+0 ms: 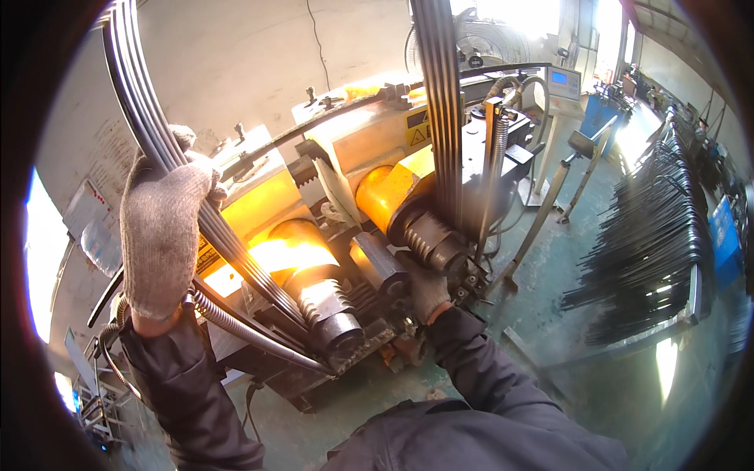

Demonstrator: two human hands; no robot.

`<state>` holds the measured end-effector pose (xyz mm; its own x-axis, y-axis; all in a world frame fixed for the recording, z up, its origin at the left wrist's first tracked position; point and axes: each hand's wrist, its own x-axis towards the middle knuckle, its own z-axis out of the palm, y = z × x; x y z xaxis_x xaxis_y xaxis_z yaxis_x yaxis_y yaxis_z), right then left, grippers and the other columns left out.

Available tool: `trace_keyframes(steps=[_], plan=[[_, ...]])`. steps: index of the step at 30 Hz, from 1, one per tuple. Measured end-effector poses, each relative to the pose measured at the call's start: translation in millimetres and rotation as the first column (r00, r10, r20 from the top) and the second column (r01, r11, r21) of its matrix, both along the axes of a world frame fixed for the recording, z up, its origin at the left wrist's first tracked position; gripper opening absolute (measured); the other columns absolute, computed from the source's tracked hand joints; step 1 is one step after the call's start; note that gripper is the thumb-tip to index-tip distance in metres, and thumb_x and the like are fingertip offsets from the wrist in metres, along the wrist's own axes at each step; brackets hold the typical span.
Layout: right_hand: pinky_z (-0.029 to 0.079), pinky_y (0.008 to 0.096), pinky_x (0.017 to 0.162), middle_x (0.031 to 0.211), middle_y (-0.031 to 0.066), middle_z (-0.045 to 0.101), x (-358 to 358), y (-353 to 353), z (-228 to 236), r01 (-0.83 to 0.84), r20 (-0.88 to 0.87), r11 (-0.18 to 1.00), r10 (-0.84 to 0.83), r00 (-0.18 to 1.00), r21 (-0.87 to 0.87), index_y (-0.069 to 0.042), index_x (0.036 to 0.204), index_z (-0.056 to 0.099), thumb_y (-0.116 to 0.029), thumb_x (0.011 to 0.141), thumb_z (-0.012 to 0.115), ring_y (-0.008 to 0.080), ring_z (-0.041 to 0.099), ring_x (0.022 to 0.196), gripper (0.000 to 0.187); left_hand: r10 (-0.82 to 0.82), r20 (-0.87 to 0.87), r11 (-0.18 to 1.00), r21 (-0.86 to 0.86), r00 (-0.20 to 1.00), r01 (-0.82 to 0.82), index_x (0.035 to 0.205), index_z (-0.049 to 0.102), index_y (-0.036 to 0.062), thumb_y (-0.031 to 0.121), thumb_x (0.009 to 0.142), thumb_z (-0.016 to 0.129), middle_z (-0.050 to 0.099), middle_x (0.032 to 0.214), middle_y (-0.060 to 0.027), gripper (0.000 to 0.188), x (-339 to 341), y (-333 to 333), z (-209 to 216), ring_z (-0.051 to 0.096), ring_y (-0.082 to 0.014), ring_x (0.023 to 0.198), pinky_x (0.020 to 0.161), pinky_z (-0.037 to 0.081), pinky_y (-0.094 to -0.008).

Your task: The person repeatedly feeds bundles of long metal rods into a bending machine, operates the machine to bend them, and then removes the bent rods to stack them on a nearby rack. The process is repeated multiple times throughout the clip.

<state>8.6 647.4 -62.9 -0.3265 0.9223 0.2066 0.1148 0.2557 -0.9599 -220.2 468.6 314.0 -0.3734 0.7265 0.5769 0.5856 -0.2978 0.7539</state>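
My left hand (165, 224), in a knitted work glove, is wrapped round a bundle of long thin metal rods (255, 271) at the left. The rods slant from the upper left down to the ridged left roller (322, 298) of a machine. My right hand (426, 290), also gloved, reaches in beside the grey block (377, 263) between the two rollers, just below the ridged right roller (432, 239). Its fingertips are hidden among dark machine parts, so its grip does not show. A second bundle of rods (440, 94) stands nearly upright behind the right roller.
A ribbed metal hose (251, 334) curves along the machine's near left edge. To the right stand a control box (563, 85) with a small screen and a slanting metal stand (542, 216). Many dark rods (636, 243) lie on a rack at the far right.
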Motion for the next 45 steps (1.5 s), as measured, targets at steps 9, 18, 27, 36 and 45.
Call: trace_keyframes(steps=[9,18,27,36,45], plan=[[0.062,0.0381,0.087,0.114,0.0109,0.079,1,-8,29,-0.05,-0.282,0.936,-0.053,0.958,-0.348,-0.008,0.128,0.08,-0.023,0.11,0.071,0.0227,0.079,0.103,0.025,0.08,-0.017,0.996,0.041,0.997,-0.079,0.138,0.065,0.0035,0.012,0.105,0.078,0.072,0.108,-0.0086,0.037,7,-3,-2,0.076,-0.0195,0.094,0.087,0.065,-0.0345],[0.06,0.0362,0.081,0.114,0.0075,0.081,-6,-3,12,-0.061,-0.447,0.892,-0.164,0.879,-0.447,0.0,0.124,0.082,-0.025,0.103,0.083,0.0162,0.077,0.097,0.032,0.131,0.022,0.991,0.02,0.991,-0.132,0.138,0.066,0.0004,0.011,0.1,0.076,0.072,0.104,-0.0084,0.04,12,0,0,0.075,-0.0191,0.093,0.086,0.064,-0.0347],[0.057,0.0347,0.061,0.092,0.0094,0.075,5,-23,63,-0.05,-0.301,0.852,-0.128,0.945,-0.521,-0.009,0.135,0.08,-0.019,0.113,0.066,0.0155,0.075,0.071,0.028,0.122,0.041,0.992,0.031,0.992,-0.124,0.136,0.065,0.0,0.011,0.103,0.075,0.071,0.102,-0.0075,0.037,22,0,3,0.074,-0.0188,0.092,0.086,0.062,-0.0332],[0.058,0.035,0.065,0.099,0.0089,0.077,-5,-8,23,0.028,-0.296,0.955,-0.119,0.948,-0.295,-0.004,0.131,0.08,-0.017,0.112,0.067,0.0159,0.075,0.078,0.026,0.181,0.118,0.982,-0.073,0.976,-0.173,0.138,0.065,0.0018,0.006,0.102,0.071,0.072,0.108,-0.0086,0.036,17,-8,8,0.075,-0.0184,0.095,0.089,0.065,-0.0332],[0.059,0.0384,0.099,0.118,0.013,0.081,-12,10,-55,-0.07,-0.403,0.988,0.01,0.915,-0.136,-0.001,0.122,0.081,-0.011,0.109,0.07,0.0255,0.078,0.111,0.02,0.039,0.097,0.96,-0.278,0.995,-0.01,0.131,0.072,0.0011,0.005,0.092,0.076,0.079,0.107,-0.0128,0.039,3,-31,11,0.079,-0.0242,0.1,0.092,0.068,-0.0377]])
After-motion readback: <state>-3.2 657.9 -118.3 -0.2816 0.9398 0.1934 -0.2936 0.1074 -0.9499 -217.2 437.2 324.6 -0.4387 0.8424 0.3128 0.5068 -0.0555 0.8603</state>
